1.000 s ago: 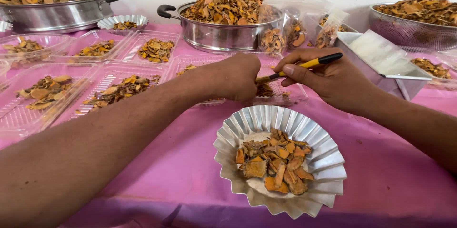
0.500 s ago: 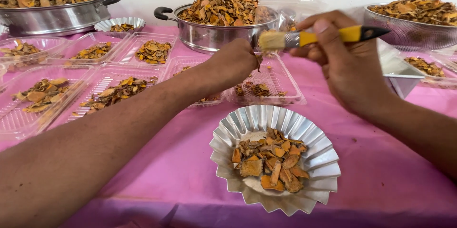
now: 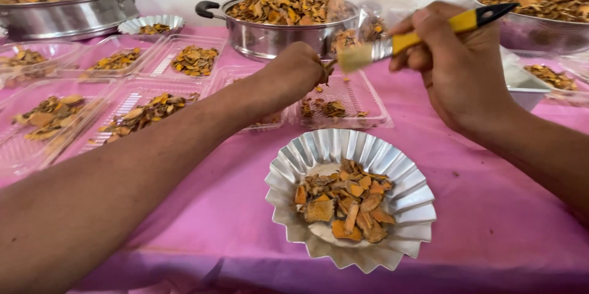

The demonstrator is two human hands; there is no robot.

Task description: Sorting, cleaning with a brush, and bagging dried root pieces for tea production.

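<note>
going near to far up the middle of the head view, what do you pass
fluted foil dish of orange chips → clear plastic tray → brush held in the right hand → steel pot heaped with chips

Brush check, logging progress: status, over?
Right hand holds brush. Left hand closed at its bristles, over clear tray. Foil dish sits nearer, nothing blocking.

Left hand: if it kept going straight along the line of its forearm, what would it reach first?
Probably the brush bristles just past the left hand, held by the right hand; beyond that, the heaped steel pot. Depth is uncertain.
</note>
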